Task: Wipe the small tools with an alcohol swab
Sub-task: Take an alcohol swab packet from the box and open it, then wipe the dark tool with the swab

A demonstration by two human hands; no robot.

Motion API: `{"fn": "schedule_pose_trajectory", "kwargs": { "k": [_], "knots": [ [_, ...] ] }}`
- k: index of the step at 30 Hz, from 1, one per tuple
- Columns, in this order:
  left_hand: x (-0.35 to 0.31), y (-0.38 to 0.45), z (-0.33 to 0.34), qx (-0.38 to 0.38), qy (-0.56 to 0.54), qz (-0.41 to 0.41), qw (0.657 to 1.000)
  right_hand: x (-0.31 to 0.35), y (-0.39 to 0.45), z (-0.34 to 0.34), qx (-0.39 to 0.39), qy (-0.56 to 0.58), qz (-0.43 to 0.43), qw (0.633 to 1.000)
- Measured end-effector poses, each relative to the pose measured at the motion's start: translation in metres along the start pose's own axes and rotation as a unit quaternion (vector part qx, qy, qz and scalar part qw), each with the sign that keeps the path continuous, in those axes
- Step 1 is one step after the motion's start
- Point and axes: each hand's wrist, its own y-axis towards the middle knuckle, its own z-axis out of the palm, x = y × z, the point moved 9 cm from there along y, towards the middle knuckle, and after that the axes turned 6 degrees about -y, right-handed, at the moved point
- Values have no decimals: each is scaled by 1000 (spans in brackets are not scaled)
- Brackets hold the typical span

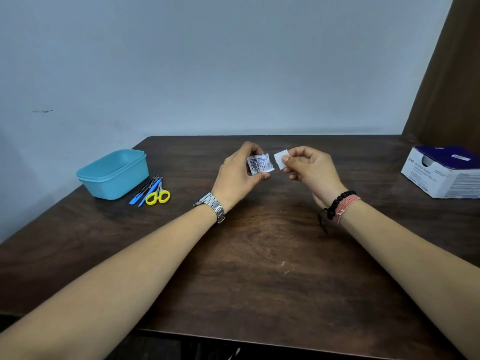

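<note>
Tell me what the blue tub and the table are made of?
The blue tub looks like plastic: one even turquoise colour, smooth, with rounded corners and a moulded rim. The table looks like dark wood or a wood-look coating: brown grain lines run across it with a dull shine. Which of the two, the picture can't settle.

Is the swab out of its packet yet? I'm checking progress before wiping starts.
Yes: the right hand pinches the white swab clear of the torn packet, which the left hand holds.

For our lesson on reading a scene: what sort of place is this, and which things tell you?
Probably a plain indoor desk set up for a cleaning exercise, not a clinic: a dark wooden table against a bare wall, a box of alcohol swabs, and a teal tub.
</note>
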Motion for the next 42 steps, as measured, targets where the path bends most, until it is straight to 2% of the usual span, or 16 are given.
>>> {"fn": "schedule_pose_trajectory", "kwargs": {
  "k": [5, 10, 19, 23, 27, 31, 35, 39, 42],
  "knots": [
    [15, -10, -15, -22, -49, -83, 995, 1, -4, 7, 15, -5, -8, 1000],
    [16, -32, -46, -49, -81, -123, 988, 1, -7, 16, 29, -10, -15, 999],
    [22, -92, -108, -30, -101, -168, 980, 0, -15, 31, 62, -19, -24, 998],
    [45, -122, -163, -64, -25, -197, 978, -1, -17, 37, 76, -32, -26, 996],
    [73, -147, -220, -114, 60, -249, 960, -3, -19, 41, 85, -43, -29, 995],
    [97, -158, -242, -98, 121, -291, 944, -5, -20, 46, 98, -52, -28, 993],
    [99, -154, -245, -73, 224, -281, 931, -6, -20, 48, 103, -58, -28, 993],
    [94, -150, -245, -50, 343, -260, 901, -5, -20, 48, 106, -73, -37, 991],
    [80, -136, -240, -64, 348, -210, 911, -5, -20, 49, 111, -78, -42, 990]
  ]
}}
